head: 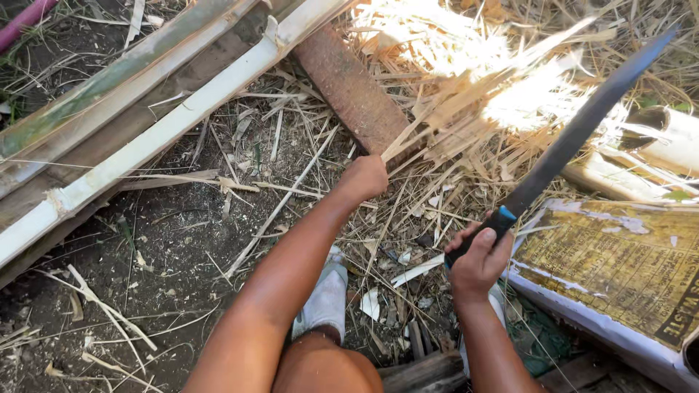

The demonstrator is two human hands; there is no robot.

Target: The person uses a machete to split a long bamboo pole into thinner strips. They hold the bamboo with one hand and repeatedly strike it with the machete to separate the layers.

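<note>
Split bamboo halves (145, 124) lie slanted across the dirt ground (167, 240) at the left. The left hand (366, 177) is clenched around a thin bamboo strip (466, 98), stretching it up and away, apparently so that it stays taut for cutting. The right hand (477, 258) is wrapped tight on the blue-and-black handle of a long dark machete (582, 124), raised above the strip. Dry shavings (437, 189) litter the sunlit ground; a worn printed board (619, 269) lies at the right.

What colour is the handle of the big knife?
Black with a blue band, on the long dark machete's handle, head view.
</note>
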